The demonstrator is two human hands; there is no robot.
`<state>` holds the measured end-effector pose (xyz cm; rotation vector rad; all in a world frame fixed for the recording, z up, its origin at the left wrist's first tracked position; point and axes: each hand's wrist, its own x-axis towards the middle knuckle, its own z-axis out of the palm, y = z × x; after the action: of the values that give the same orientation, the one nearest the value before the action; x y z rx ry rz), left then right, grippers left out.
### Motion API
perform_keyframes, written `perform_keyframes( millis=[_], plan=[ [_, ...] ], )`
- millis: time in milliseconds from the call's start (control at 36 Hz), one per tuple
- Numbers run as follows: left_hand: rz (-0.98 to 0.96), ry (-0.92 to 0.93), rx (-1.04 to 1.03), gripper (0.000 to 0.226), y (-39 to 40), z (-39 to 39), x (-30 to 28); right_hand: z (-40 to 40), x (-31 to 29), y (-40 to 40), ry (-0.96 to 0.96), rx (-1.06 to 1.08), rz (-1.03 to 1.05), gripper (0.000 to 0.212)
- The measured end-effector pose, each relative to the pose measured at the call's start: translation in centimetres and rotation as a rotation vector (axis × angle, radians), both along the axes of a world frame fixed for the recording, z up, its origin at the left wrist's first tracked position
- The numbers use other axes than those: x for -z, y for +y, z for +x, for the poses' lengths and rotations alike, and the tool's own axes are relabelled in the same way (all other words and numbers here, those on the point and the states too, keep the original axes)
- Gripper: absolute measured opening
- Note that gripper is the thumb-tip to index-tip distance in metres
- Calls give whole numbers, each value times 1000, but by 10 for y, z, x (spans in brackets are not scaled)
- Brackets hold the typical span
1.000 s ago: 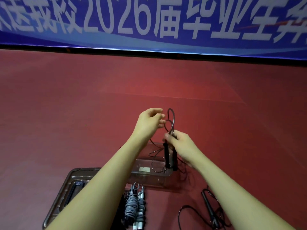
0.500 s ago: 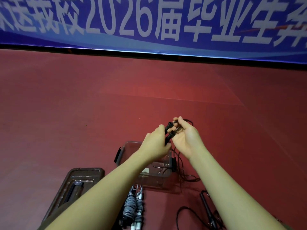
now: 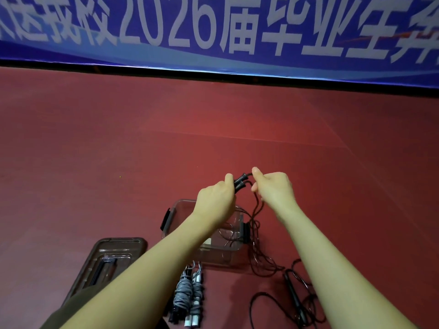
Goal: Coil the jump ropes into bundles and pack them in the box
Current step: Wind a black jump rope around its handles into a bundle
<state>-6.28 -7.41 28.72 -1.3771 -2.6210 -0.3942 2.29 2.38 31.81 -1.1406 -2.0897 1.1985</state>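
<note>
- Between the 2 raised hands, the 2 black handles (image 3: pixel 240 181) of a jump rope lie side by side, long axes slanting from lower left to upper right, cord ends toward the right hand (image 3: pixel 273 189).
- From those ends the thin black cord (image 3: pixel 255 210) drops below the right hand, past the box's right side, and loops loosely on the red floor (image 3: pixel 95 150).
- Left hand (image 3: pixel 215 200): fingers curled round the lower part of both handles, thumb up along them.
- Right hand: fingers curled, thumb and forefinger pinching the cord just at the handle tips.
- Below both hands stands the clear plastic box (image 3: pixel 183 207), its dark latch (image 3: pixel 166 219) below and left of the left hand; strands of cord show through its wall.
- Under the left forearm lie a coiled grey rope bundle (image 3: pixel 181 293) and a second bundle with white handles (image 3: pixel 196 298), side by side; left of them sits the box lid (image 3: pixel 111 252).
- Under the right forearm another black rope (image 3: pixel 292 290) lies uncoiled.
- Beyond the hands the floor runs open to a blue banner (image 3: pixel 213 32).
</note>
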Motion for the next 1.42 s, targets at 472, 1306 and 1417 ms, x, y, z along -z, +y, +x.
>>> perform_keyframes(
  millis=[472, 1306, 1417],
  plan=[
    [-35, 88, -66, 16, -8, 0, -16, 5, 12, -6, 53, -301, 452, 22],
    [1257, -1195, -142, 31, 3, -1, -41, -2, -3, -27, 212, -330, -292, 58],
    [1306, -1181, -241, 23, 9, 4, -44, -10, 3, -32, 64, -169, 34, 47]
  ],
)
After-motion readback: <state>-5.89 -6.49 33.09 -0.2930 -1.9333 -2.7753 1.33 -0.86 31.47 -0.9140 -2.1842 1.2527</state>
